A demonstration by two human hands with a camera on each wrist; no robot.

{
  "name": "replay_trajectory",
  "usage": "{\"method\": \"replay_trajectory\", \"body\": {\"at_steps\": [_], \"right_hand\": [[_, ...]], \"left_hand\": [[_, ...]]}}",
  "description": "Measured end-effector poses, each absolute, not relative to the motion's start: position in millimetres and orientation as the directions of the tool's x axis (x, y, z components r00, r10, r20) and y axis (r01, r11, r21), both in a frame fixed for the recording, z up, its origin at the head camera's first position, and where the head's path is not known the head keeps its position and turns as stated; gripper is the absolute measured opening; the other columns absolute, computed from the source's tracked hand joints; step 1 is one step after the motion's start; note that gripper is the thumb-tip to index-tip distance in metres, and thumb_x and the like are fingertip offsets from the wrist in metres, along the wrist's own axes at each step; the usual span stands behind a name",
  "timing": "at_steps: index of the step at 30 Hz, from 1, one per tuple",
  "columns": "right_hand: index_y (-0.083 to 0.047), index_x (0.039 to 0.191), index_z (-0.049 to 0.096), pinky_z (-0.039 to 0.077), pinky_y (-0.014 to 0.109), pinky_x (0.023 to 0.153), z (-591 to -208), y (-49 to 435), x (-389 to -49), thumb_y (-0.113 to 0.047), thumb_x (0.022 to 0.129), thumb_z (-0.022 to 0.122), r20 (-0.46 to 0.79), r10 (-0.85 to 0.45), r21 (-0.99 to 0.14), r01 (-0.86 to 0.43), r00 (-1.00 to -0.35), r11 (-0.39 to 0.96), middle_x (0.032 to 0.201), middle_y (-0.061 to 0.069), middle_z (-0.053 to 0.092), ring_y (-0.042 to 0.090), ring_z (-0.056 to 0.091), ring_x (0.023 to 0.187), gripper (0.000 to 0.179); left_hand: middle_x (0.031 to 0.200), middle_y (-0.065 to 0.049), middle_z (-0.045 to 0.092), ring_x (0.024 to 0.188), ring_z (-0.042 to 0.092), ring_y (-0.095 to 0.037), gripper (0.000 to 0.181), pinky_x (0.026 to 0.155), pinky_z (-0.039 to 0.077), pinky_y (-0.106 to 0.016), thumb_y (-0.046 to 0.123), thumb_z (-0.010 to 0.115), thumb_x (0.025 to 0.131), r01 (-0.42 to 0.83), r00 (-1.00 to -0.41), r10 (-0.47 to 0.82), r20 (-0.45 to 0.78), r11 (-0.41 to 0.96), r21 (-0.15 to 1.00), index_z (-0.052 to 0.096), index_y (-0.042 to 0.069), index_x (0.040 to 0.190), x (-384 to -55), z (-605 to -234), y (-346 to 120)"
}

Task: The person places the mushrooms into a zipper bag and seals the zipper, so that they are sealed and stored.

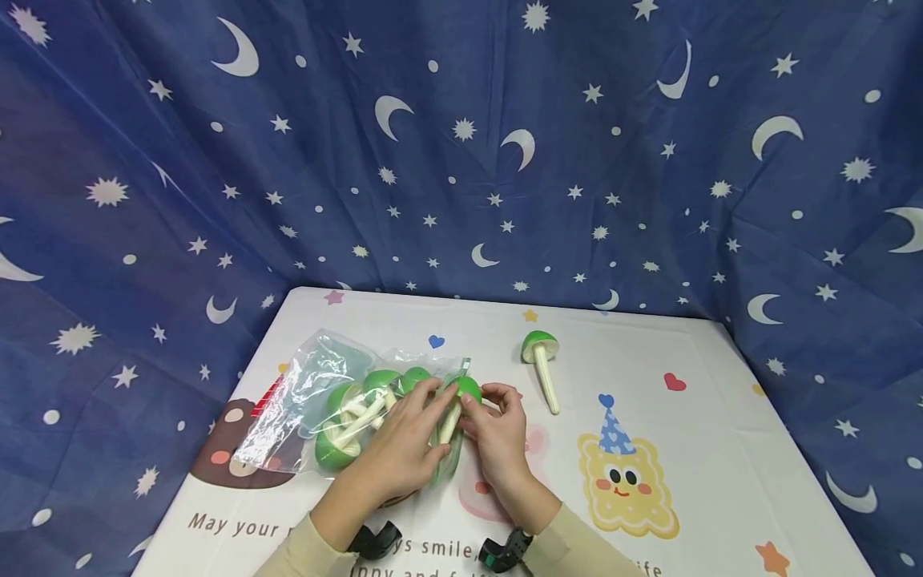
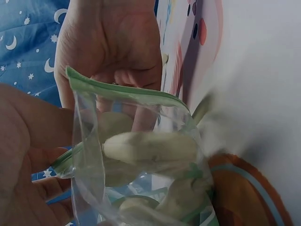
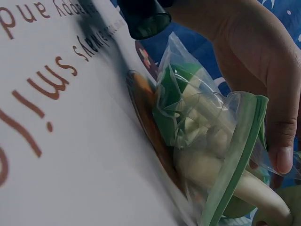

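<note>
A clear zip bag (image 1: 317, 401) with a green seal lies on the table, holding several toy mushrooms (image 1: 333, 453) with green caps and pale stems. My left hand (image 1: 404, 445) holds the bag near its mouth, with the thumb by the green seal (image 3: 235, 160). At this mouth my right hand (image 1: 499, 433) grips a mushroom (image 1: 469, 390) by its green cap, the stem slanting down toward my body. In the left wrist view its pale stem (image 2: 150, 147) shows through the plastic. The right hand's fingers are partly hidden behind the bag there.
Another mushroom (image 1: 544, 377) lies alone on the table, right of the bag and farther back. The white tablecloth (image 1: 721, 449) has printed cartoons and lettering. A blue curtain (image 1: 461, 160) with moons and stars hangs behind and at both sides.
</note>
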State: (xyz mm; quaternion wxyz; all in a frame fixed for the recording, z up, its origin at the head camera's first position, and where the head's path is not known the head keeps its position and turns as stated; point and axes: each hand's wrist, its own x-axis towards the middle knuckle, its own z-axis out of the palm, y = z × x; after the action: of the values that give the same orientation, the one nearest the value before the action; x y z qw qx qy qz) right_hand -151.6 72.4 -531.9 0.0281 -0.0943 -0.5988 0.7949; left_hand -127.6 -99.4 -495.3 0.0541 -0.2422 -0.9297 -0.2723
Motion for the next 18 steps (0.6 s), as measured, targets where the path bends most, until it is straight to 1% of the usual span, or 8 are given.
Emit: {"method": "replay_trajectory", "body": {"at_steps": [3, 9, 15, 18], "right_hand": [[0.007, 0.132, 0.048, 0.066, 0.027, 0.073, -531.8, 70.4, -152.8, -0.007, 0.095, 0.079, -0.121, 0.167, -0.953, 0.068, -0.978, -0.295, 0.132, 0.018, 0.053, 0.013, 0.073, 0.094, 0.050], [0.008, 0.132, 0.047, 0.067, 0.029, 0.073, -531.4, 70.7, -152.2, -0.003, 0.092, 0.079, -0.146, 0.141, -0.939, 0.092, -0.979, -0.331, 0.130, 0.018, 0.054, 0.012, 0.073, 0.092, 0.052], [0.009, 0.129, 0.048, 0.067, 0.031, 0.078, -531.0, 71.5, -150.8, 0.002, 0.090, 0.078, -0.142, 0.077, -0.925, 0.104, -0.987, -0.366, 0.128, 0.016, 0.055, 0.013, 0.075, 0.090, 0.050], [0.009, 0.127, 0.050, 0.068, 0.033, 0.080, -530.2, 72.1, -151.1, 0.002, 0.089, 0.079, -0.140, 0.077, -0.926, 0.104, -0.987, -0.362, 0.128, 0.016, 0.057, 0.013, 0.076, 0.090, 0.048]], "left_hand": [[0.163, -0.014, 0.045, 0.146, 0.053, -0.038, 0.090, 0.123, 0.043, -0.058, 0.019, 0.087, 0.088, 0.479, -0.877, 0.421, 0.231, 0.735, 0.480, 0.042, 0.019, 0.166, -127.2, -495.0, -99.2], [0.163, -0.014, 0.045, 0.149, 0.050, -0.038, 0.090, 0.125, 0.042, -0.057, 0.018, 0.087, 0.088, 0.483, -0.875, 0.420, 0.239, 0.733, 0.479, 0.042, 0.017, 0.166, -126.6, -494.7, -98.8], [0.162, -0.014, 0.046, 0.150, 0.049, -0.037, 0.089, 0.125, 0.041, -0.057, 0.017, 0.088, 0.088, 0.491, -0.871, 0.417, 0.260, 0.731, 0.473, 0.044, 0.016, 0.165, -126.5, -494.9, -98.4], [0.162, -0.014, 0.045, 0.150, 0.048, -0.037, 0.089, 0.126, 0.040, -0.057, 0.018, 0.088, 0.088, 0.491, -0.871, 0.417, 0.260, 0.735, 0.468, 0.043, 0.016, 0.165, -126.3, -494.7, -98.4]]}}
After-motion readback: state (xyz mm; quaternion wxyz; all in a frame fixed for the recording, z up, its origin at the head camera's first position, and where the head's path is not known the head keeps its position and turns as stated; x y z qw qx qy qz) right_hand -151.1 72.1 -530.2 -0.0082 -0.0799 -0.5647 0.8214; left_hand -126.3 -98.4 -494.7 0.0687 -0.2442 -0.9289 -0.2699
